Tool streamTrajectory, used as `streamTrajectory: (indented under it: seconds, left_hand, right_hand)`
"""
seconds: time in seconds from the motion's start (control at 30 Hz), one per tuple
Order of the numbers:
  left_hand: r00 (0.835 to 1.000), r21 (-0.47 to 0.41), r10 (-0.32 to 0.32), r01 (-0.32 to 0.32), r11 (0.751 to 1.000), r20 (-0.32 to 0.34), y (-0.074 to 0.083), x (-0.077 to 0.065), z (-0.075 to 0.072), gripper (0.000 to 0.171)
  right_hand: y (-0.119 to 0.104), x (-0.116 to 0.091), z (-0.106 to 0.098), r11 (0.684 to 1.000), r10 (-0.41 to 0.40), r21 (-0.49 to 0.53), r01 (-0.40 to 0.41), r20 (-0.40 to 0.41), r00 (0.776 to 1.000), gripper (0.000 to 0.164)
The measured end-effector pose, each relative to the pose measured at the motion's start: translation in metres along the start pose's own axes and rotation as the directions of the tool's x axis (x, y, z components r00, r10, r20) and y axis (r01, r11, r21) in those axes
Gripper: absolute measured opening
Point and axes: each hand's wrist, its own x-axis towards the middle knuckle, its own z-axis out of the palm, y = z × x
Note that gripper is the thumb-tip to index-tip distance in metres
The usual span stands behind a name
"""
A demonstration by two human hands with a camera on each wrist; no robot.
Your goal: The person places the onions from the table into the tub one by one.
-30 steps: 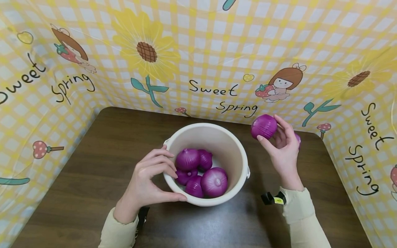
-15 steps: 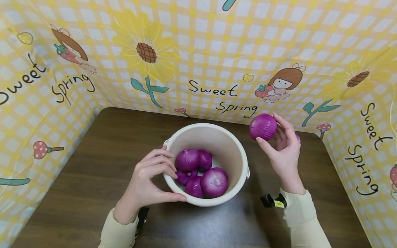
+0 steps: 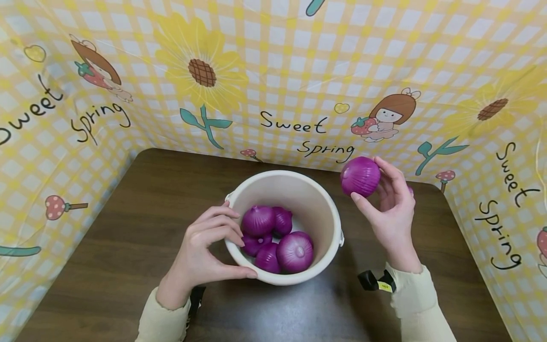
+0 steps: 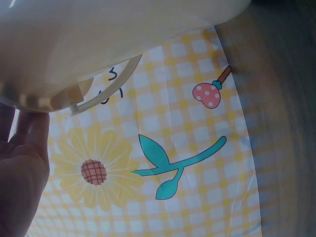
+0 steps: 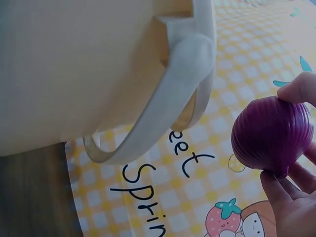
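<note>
A white bucket (image 3: 331, 209) stands on the table with several purple onions (image 3: 296, 251) lying at its bottom. My left hand (image 3: 205, 242) grips the bucket's left rim, the thumb along the near side and the fingers over the edge. Right of the bucket, my right hand (image 3: 392, 213) pinches one purple onion (image 3: 360, 176) between thumb and fingers, raised near the back wall. The right wrist view shows that same onion (image 5: 269, 136) with its pointed tip down, beside the bucket's handle (image 5: 163, 98). Another onion (image 3: 410, 191) peeks out behind the right hand, mostly hidden.
The dark wooden table (image 3: 128, 223) is enclosed at the back and both sides by a yellow checked cloth (image 3: 282, 61) printed with flowers and words. In the left wrist view, the bucket's handle (image 4: 111, 91) hangs down along its outside.
My right hand has shifted slightly to the left and nearer with the onion, which has turned a little. The left hand and the bucket have stayed in place.
</note>
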Motion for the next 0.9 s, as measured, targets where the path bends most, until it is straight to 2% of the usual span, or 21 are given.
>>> streamTrajectory:
  seconds: [0.9]
  left_hand:
    - [1.000, 0.001, -0.005, 0.005, 1.000, 0.001, 0.000, 0.000, 0.000, 0.048]
  right_hand:
    - [-0.014, -0.001, 0.012, 0.996, -0.070, 0.053, 0.067, 0.054, 0.996, 0.073]
